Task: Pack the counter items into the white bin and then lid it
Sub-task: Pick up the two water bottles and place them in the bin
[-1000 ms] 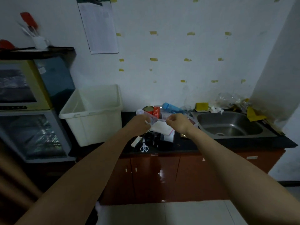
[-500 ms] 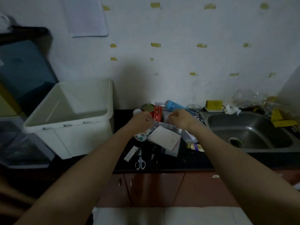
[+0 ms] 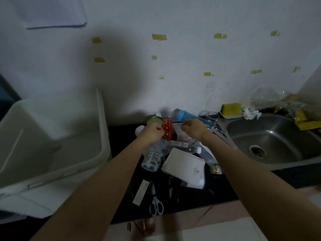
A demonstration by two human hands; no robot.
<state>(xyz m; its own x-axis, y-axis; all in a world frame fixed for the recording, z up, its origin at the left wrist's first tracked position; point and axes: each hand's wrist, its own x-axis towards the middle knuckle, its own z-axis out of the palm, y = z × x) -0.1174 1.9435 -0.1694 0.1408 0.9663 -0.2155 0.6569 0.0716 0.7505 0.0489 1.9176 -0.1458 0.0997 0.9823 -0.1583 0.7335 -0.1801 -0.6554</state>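
Partly hidden bottle (image 3: 151,158) under left hand (image 3: 152,134)

Since a second ago both hands have lifted a clear plastic bag (image 3: 173,136) off the pile on the surface (image 3: 217,188). The left hand (image 3: 152,133) and right hand (image 3: 192,127) now pinch its top edge farther apart than before, stretching it open. A spotted bottle (image 3: 152,158) that was hidden now shows hanging below the left hand.
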